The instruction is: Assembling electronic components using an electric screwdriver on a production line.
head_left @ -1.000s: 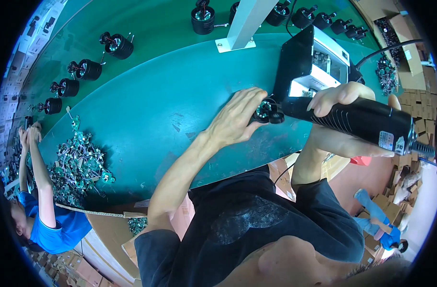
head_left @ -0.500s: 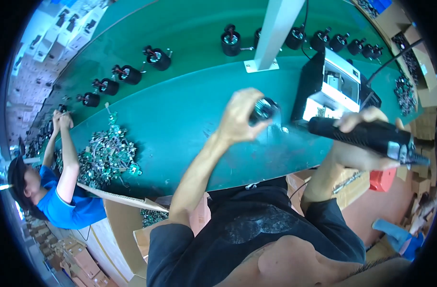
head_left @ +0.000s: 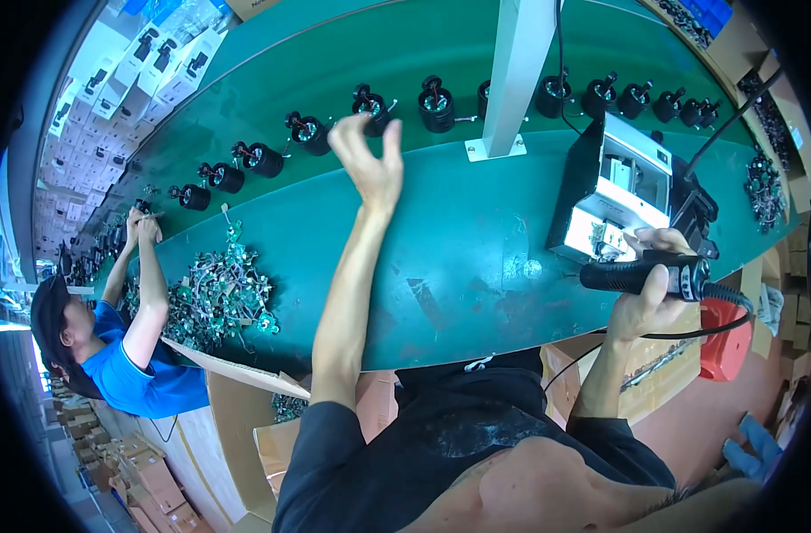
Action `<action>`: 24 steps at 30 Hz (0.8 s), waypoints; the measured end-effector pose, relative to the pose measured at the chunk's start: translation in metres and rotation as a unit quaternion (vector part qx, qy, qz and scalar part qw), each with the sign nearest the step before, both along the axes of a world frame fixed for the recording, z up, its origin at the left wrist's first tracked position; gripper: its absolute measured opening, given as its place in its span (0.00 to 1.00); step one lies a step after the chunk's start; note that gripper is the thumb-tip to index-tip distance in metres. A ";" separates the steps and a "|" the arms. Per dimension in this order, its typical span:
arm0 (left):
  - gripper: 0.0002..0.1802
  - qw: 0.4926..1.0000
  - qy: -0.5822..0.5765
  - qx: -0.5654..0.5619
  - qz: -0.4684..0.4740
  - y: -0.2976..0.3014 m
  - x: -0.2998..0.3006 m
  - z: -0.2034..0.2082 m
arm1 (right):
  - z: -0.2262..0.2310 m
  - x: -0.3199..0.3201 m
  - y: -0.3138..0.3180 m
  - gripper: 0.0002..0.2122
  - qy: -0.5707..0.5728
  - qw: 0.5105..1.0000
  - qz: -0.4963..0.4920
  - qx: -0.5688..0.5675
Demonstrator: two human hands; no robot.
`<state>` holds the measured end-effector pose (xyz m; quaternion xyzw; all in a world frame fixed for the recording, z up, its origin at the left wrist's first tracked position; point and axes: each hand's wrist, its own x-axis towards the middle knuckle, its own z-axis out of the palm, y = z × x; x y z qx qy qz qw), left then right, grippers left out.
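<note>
My left hand (head_left: 370, 169) reaches over the green belt with thumb and fingers spread and nothing between them. Just beyond its fingertips stands a black cylindrical housing (head_left: 370, 108) with a small black part and wires on top, and similar housings line up on both sides. My right hand (head_left: 647, 298) is closed around a black electric screwdriver (head_left: 632, 275), held almost level with its cord at the right end. The screwdriver is beside a black-and-white box-shaped machine (head_left: 632, 169) with an open front, probably a screw feeder. Some right fingers overlap the machine's lower front edge.
A grey metal post (head_left: 516, 84) rises from the bench. Left lies a heap of small green circuit boards with wires (head_left: 214, 302). A co-worker in blue (head_left: 152, 377) handles parts farther left. An open carton (head_left: 232, 417) and red stool (head_left: 725, 342) stand by the bench.
My left hand has moved forward and left and let go of the black housing, which stands in the row. My right hand has brought the screwdriver lower and a little left.
</note>
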<state>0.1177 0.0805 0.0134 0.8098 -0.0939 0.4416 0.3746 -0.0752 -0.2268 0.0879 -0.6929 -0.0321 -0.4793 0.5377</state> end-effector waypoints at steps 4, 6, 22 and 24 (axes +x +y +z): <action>0.25 0.991 0.041 0.071 -0.106 -0.025 -0.004 -0.003 | 0.009 -0.012 0.011 0.20 0.011 0.994 0.070 0.087; 0.23 0.992 0.050 0.071 -0.089 -0.031 0.006 -0.009 | 0.007 -0.014 0.018 0.21 0.001 0.994 0.064 0.088; 0.16 0.950 0.166 -0.072 -0.256 -0.054 -0.097 0.023 | 0.069 -0.015 -0.004 0.36 -0.135 0.971 0.188 0.051; 0.16 0.925 0.175 -0.042 -0.336 -0.063 -0.118 0.016 | 0.071 -0.008 -0.006 0.36 -0.167 0.959 0.226 0.021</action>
